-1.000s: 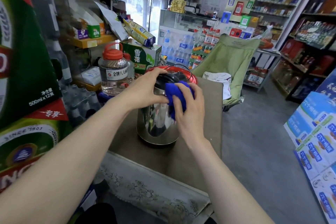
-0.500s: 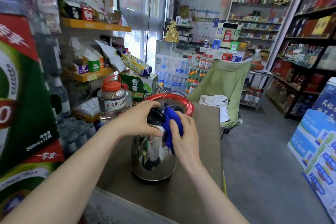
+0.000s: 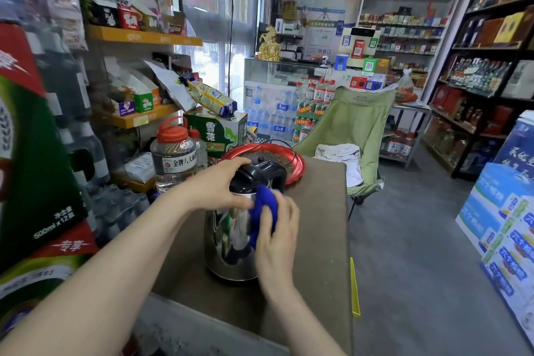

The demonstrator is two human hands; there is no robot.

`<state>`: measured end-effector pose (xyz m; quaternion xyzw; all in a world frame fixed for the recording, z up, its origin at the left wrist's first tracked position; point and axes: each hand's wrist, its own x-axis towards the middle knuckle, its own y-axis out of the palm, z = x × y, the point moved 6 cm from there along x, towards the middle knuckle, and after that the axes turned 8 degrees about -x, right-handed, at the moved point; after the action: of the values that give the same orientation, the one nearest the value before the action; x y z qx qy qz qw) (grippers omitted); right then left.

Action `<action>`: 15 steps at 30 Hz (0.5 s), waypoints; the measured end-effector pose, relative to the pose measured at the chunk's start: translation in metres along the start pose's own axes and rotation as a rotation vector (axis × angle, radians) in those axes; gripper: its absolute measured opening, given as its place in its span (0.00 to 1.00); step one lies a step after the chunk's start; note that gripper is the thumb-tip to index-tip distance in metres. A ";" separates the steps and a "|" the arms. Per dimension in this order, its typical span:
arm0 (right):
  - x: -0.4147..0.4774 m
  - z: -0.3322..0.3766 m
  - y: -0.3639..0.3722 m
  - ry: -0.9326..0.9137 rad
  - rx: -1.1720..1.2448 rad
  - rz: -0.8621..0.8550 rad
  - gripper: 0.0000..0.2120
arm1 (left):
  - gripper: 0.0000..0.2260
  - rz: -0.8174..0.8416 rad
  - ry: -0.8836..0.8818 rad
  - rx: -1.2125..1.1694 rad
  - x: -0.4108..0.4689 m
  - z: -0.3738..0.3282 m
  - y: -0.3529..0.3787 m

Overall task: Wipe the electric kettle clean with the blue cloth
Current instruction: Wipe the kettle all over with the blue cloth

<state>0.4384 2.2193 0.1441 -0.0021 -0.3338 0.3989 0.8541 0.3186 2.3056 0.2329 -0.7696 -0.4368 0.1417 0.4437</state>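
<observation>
Head view: the kettle (image 3: 228, 234) stands mid-frame on the worktop (image 3: 318, 225). Our left hand (image 3: 215, 185) reaches in from 8 o'clock, its grip curled over the kettle's black top. Our right hand (image 3: 276, 237), from 5 o'clock, bunches the blue cloth (image 3: 264, 208) in its grip against the steel side. We judge the wiping partway done, with the lower body and far side left.
</observation>
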 end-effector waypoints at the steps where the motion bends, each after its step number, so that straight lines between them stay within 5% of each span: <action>1: 0.013 0.001 0.001 -0.005 0.014 0.010 0.18 | 0.42 -0.001 0.000 -0.003 -0.001 0.001 0.000; 6: 0.004 -0.072 0.007 0.410 0.044 0.074 0.16 | 0.43 0.006 -0.009 -0.011 -0.008 0.002 0.004; 10: -0.044 -0.040 -0.002 0.198 -0.020 0.024 0.19 | 0.42 0.004 0.009 0.005 -0.008 -0.002 0.004; 15: 0.017 -0.001 -0.009 -0.040 -0.016 0.071 0.16 | 0.40 0.022 0.022 -0.010 -0.009 -0.006 0.003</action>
<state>0.4529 2.2245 0.1556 -0.0128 -0.3536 0.4263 0.8325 0.3184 2.2945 0.2326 -0.7781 -0.4240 0.1359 0.4430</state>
